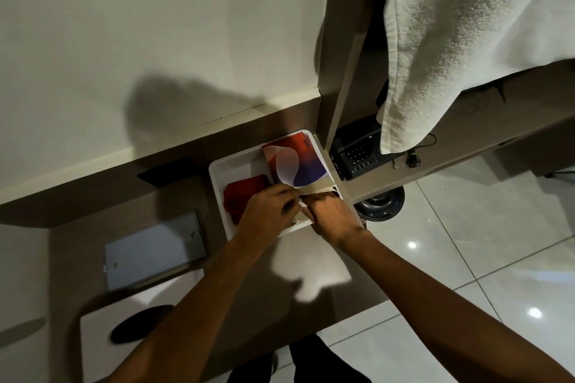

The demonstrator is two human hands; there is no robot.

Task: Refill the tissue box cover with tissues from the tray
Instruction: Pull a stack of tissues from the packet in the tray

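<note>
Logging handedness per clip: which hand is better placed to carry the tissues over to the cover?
Probably left. Both hands grip the tissue pack in the tray, but the left hand is on the side of the white cover.

A shallow white rectangular tray with rounded corners (217,177) sits just right of the frame's centre, tilted slightly clockwise. In its upper right part lies a flat tissue pack printed in red, blue and white (294,163), its near end torn open and showing pale inner flaps. A second, plain red pack (241,197) lies in the tray's lower left. At the lower left of the frame stands a white square tissue box cover with a dark oval slot (93,348), well apart from the tray.
</note>
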